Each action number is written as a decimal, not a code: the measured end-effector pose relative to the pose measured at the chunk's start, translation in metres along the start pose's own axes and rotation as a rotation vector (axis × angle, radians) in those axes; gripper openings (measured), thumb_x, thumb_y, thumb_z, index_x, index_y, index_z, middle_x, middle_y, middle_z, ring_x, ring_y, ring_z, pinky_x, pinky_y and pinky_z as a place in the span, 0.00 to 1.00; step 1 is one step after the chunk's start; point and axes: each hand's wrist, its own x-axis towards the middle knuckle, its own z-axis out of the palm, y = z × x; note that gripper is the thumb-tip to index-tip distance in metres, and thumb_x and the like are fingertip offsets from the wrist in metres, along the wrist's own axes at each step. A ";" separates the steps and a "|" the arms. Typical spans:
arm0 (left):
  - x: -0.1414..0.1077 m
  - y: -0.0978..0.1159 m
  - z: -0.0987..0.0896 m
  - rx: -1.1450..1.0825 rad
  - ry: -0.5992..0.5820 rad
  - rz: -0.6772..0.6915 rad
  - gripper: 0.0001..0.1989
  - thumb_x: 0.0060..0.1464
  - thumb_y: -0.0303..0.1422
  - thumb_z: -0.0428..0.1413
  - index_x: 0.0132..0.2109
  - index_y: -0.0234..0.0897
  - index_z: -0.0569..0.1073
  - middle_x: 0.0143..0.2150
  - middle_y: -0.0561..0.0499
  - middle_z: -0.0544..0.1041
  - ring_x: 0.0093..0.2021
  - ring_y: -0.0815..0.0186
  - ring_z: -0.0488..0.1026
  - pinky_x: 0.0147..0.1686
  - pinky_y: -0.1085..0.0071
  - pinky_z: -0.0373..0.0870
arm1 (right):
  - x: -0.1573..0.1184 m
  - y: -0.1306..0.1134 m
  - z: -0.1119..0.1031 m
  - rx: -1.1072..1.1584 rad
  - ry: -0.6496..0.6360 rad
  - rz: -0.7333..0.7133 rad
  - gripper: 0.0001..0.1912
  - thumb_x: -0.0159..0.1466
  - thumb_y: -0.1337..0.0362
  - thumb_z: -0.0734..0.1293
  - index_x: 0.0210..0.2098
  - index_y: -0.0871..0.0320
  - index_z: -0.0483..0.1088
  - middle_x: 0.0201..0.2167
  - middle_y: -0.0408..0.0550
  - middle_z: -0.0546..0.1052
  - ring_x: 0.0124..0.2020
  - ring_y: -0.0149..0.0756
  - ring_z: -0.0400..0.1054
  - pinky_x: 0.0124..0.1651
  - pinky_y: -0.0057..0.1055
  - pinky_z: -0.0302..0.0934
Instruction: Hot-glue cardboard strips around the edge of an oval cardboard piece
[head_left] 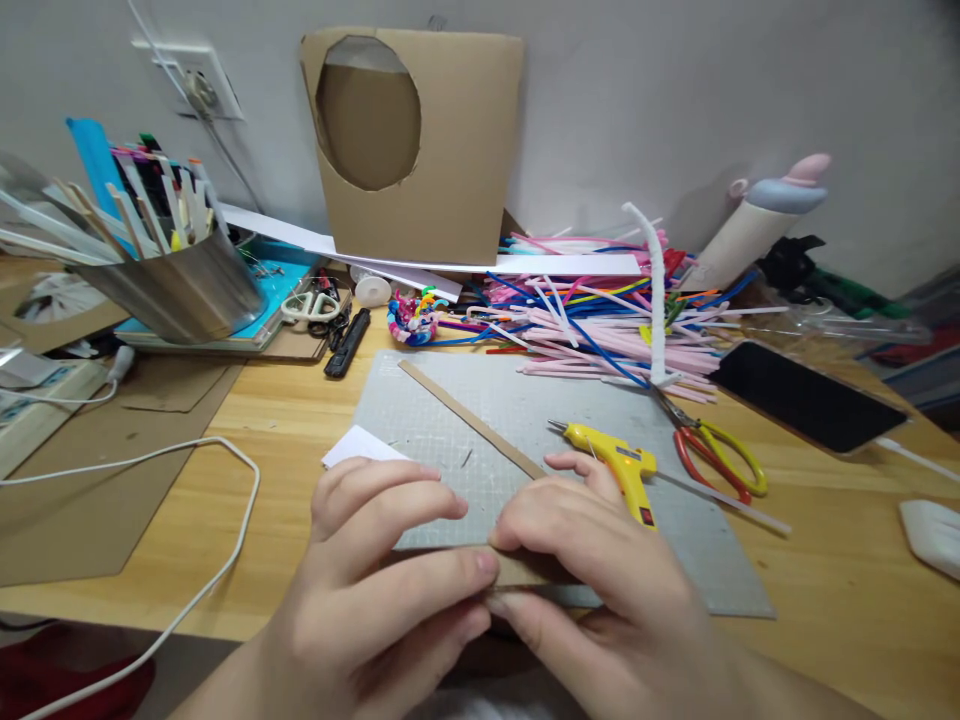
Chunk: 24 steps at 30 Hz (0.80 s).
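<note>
Both my hands meet over the near edge of a grey cutting mat (pixel 697 560). Between the thumb and fingers of my left hand (pixel 382 580) and my right hand (pixel 600 580) is a piece of cardboard (pixel 529 568), held at its middle; much of it is hidden by the hands. Just beyond my right hand, a narrow cardboard strip (pixel 465 415) lies slantwise on the mat. A yellow glue gun (pixel 619 460) with a glue stick in its back rests to the right. A piece of white paper (pixel 364 446) lies beyond my left hand.
Red-and-yellow-handled scissors (pixel 720 455) and a phone (pixel 810 395) lie at right. Behind the mat are many pipe cleaners (pixel 607 320) and a cardboard panel (pixel 457 150) with a round hole. A metal pen holder (pixel 180 285) stands left; a white cable (pixel 251 500) crosses the table.
</note>
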 end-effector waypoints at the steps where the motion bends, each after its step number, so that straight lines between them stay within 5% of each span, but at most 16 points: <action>1: -0.001 -0.002 0.002 0.009 0.009 0.015 0.13 0.60 0.25 0.57 0.49 0.43 0.76 0.52 0.49 0.74 0.57 0.57 0.68 0.59 0.56 0.61 | 0.000 0.000 0.000 -0.004 0.000 0.001 0.10 0.63 0.75 0.69 0.39 0.54 0.69 0.33 0.36 0.80 0.38 0.31 0.76 0.60 0.38 0.48; 11: -0.008 -0.004 0.002 0.039 -0.003 0.045 0.15 0.56 0.32 0.58 0.51 0.51 0.77 0.52 0.50 0.78 0.60 0.55 0.67 0.65 0.54 0.57 | 0.002 -0.002 0.001 0.008 -0.018 -0.003 0.11 0.61 0.75 0.70 0.37 0.54 0.68 0.31 0.35 0.79 0.35 0.30 0.76 0.61 0.37 0.49; 20: -0.010 -0.009 0.012 0.021 -0.037 0.034 0.28 0.48 0.22 0.55 0.55 0.54 0.74 0.52 0.50 0.76 0.64 0.55 0.66 0.66 0.50 0.56 | 0.002 -0.005 0.000 0.040 -0.020 0.048 0.12 0.61 0.76 0.70 0.36 0.53 0.67 0.33 0.35 0.80 0.36 0.31 0.76 0.60 0.39 0.50; 24: -0.013 0.001 0.007 -0.090 -0.072 -0.071 0.28 0.52 0.20 0.53 0.57 0.51 0.71 0.56 0.49 0.72 0.67 0.55 0.62 0.68 0.50 0.55 | 0.002 -0.004 0.002 0.050 -0.015 0.043 0.11 0.62 0.75 0.69 0.36 0.53 0.67 0.32 0.35 0.80 0.34 0.31 0.75 0.60 0.41 0.50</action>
